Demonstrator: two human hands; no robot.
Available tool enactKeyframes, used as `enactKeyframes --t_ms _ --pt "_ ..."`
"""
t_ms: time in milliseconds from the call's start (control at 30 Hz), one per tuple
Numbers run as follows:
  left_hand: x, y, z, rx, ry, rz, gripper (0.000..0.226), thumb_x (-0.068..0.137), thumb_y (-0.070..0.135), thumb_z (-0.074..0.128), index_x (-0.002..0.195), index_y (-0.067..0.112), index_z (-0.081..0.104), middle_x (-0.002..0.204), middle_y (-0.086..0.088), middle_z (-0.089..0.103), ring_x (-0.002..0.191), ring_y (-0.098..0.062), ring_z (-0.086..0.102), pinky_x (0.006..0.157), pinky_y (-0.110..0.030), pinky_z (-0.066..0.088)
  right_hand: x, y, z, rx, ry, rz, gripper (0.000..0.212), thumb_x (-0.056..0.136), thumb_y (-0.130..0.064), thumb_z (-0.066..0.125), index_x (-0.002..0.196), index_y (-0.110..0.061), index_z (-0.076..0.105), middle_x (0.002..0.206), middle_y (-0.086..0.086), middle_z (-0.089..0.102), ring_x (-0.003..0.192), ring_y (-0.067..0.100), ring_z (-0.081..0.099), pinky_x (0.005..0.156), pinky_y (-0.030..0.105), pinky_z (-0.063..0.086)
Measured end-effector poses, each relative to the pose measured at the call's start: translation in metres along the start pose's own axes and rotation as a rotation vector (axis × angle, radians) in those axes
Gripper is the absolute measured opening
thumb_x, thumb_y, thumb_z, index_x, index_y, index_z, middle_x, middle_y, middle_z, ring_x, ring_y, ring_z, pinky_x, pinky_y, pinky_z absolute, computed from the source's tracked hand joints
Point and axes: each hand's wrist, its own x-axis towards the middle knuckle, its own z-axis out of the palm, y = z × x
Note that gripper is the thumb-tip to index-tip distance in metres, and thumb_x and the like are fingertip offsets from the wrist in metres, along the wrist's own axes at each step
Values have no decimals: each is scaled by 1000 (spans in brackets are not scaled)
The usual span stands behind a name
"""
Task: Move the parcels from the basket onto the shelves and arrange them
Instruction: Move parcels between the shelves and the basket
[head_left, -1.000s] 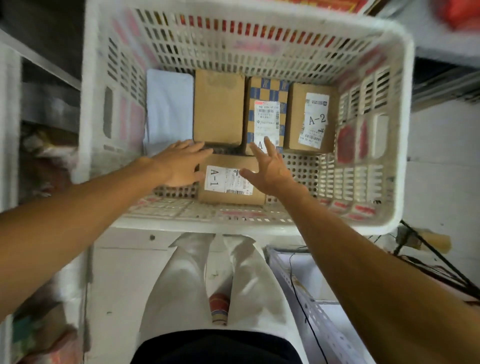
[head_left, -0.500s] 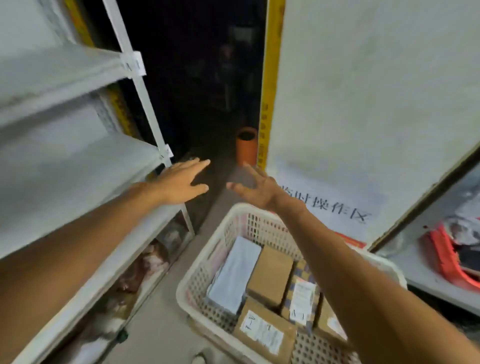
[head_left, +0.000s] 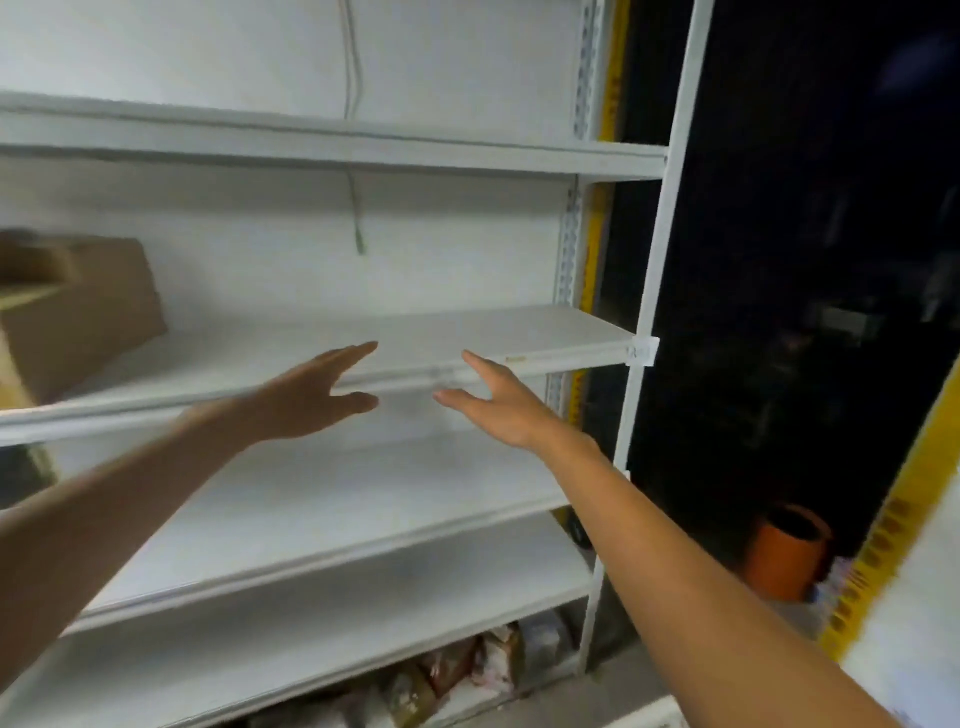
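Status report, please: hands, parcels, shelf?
Left hand open, right hand open, both empty, before middle shelf. No parcel or basket in view. Cardboard box on that shelf, far left; nothing blocks.

One head-worn camera looks forward, slightly down. It faces the shelves (head_left: 332, 358) closely, both arms reaching ahead.

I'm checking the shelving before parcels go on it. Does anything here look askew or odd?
One thing: the cardboard box at the left end of the middle shelf sits tilted, not flat or square to the edge. A loose cable dangles down the back wall. Both hands are empty.
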Motion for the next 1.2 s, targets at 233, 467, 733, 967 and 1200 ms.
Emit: enactKeyframes --t_ms 233,467,733,967,1200 --pt "-70 -119 -79 64 136 -188 70 92 32 60 151 23 23 156 -5 27 142 -19 26 109 -22 18 74 -97 98 -77 -140 -187 81 88 -59 59 154 -27 25 162 1 17 149 18 17 121 37 17" --pt "-119 -219 -138 136 171 -346 68 94 28 59 151 24 22 157 -6 25 141 -26 28 111 -38 28 122 -162 187 -6 -217 -308 81 90 -48 63 155 -29 19 161 0 22 146 17 24 109 26 23" --pt "-138 -300 -171 125 266 -507 66 94 25 58 149 31 23 156 -2 29 138 -25 34 105 -42 38 183 -203 256 13 -289 -341 74 90 -50 62 152 -30 27 159 -2 28 144 18 30 102 24 27" --pt "-113 -349 -183 105 312 -574 69 93 27 58 150 32 19 157 -2 26 140 -27 31 106 -44 36 259 -223 303 111 -359 -353 70 90 -49 62 150 -32 30 158 -1 31 141 22 35 103 30 32" --pt "-79 -398 -201 20 357 -613 68 95 25 57 151 32 19 153 -4 33 138 -23 33 107 -38 33 327 -253 346 292 -381 -276 67 94 -47 56 151 -28 28 157 7 29 141 24 35 112 40 33"
